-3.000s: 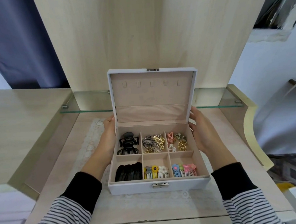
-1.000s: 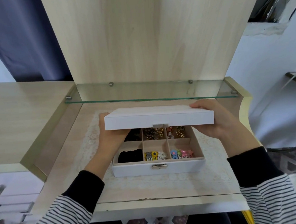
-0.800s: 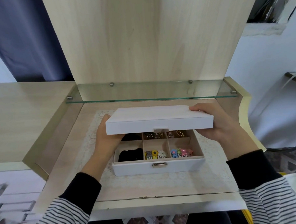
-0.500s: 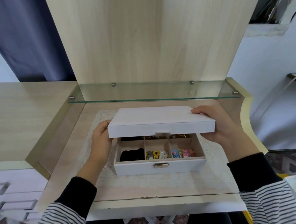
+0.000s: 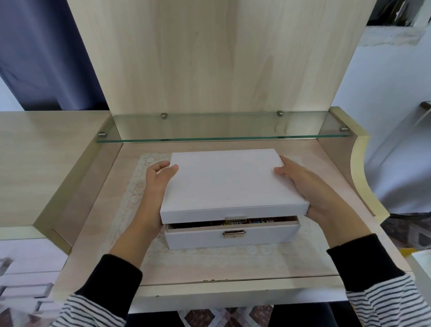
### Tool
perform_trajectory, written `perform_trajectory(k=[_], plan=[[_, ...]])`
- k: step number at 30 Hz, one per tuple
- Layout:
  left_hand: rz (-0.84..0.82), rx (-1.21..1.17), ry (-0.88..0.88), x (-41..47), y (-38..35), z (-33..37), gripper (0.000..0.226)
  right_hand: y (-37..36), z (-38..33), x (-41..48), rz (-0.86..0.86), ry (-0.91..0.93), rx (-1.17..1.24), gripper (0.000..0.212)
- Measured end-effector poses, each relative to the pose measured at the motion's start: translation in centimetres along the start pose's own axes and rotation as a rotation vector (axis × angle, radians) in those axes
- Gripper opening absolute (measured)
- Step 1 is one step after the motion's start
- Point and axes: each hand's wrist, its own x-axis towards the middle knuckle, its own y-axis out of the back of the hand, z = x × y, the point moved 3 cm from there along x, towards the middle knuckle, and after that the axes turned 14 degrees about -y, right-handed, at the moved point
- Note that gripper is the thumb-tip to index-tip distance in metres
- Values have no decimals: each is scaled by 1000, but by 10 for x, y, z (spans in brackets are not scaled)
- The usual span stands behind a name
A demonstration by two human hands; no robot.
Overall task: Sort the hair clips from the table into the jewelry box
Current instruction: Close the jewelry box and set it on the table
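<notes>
The white jewelry box (image 5: pixel 231 237) sits on a lace mat (image 5: pixel 135 194) in the middle of the counter (image 5: pixel 96 222), its front with the metal latch (image 5: pixel 234 233) facing the person. Its lid (image 5: pixel 226 183) is lowered almost flat over the base, leaving only a narrow slit along the front edge. Both hands hold that lid. The left hand (image 5: pixel 157 190) is wrapped round the left edge near the back corner, with fingertips curled onto the top. The right hand (image 5: pixel 305 187) grasps the right edge with the thumb lying on top and the fingers running under the front right corner, where they are largely hidden. Through the slit the hair clips (image 5: pixel 260 220) show only as a thin band of mixed colours and dark shapes. Individual clips and the compartments they lie in cannot be made out, and the rest of the interior is covered by the lid. A small tab (image 5: pixel 235 219) hangs from the lid's front edge just above the latch, not touching it. Behind the box a glass shelf (image 5: pixel 219 127) spans the back of the counter. The black cuffs and striped sleeves (image 5: pixel 108 285) are cut off at the bottom of the view.
</notes>
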Motion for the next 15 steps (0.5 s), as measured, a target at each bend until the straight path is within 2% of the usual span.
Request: perform_trajectory(k=[3,10,15], plan=[[6,12,9,-5,-5,2,36,-1,3,1,18,22,-48,28],[7,16,7,-8,-2,-4,26,-3,9,0,25,88,-185,39],[31,12,1,-7,-2,-4,22,1,15,4,23,103,-198,43]])
